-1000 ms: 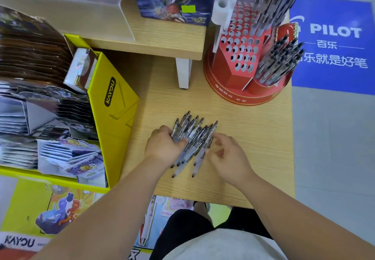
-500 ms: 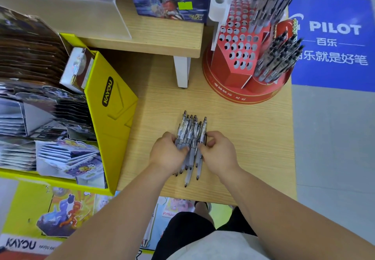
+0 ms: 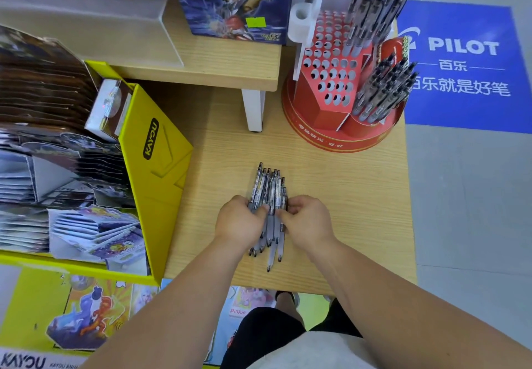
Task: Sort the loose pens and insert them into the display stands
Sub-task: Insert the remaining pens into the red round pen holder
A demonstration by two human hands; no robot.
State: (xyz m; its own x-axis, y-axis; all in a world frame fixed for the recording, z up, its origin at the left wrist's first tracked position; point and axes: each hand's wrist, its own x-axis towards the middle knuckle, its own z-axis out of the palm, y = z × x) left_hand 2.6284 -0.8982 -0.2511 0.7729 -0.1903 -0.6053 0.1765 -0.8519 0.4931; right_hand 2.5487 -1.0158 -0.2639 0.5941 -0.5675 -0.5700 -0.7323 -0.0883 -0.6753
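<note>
Head camera looks down on a pale wooden desk (image 3: pixel 345 195) where I gather a bundle of pens (image 3: pixel 269 193) between both palms. My left hand (image 3: pixel 239 220) curls round the bundle from its left side, the fingers wrapped over the barrels, and my right hand (image 3: pixel 309 221) closes on it from the right, thumb and fingers pinching the same barrels, so each grip is narrow and full of pens. The two hands nearly meet over the middle of the bundle. The pens lie roughly parallel and flat on the desk, clip ends pointing away from me and writing tips toward me; the tips stick out unevenly below my hands, one reaching nearer the desk edge than the rest. Farther back and to the right stands the red display stand (image 3: pixel 322 118), well apart from the bundle, its round base on the desk. Its slanted face shows rows of round holes (image 3: pixel 331 72), and two clusters of pens stand tilted in it: an upper cluster (image 3: pixel 374 8) and a lower cluster (image 3: pixel 385 89) at its right side. To my left a yellow KAYOU box (image 3: pixel 155 167) holds stacked card packs (image 3: pixel 43 138), its side close to the bundle but not touching it. Behind, a raised wooden shelf (image 3: pixel 224 63) rests on a white leg (image 3: pixel 253 109) and carries a blue illustrated box (image 3: pixel 230 0). On the floor to the right lies a blue PILOT sign (image 3: pixel 460 66).
</note>
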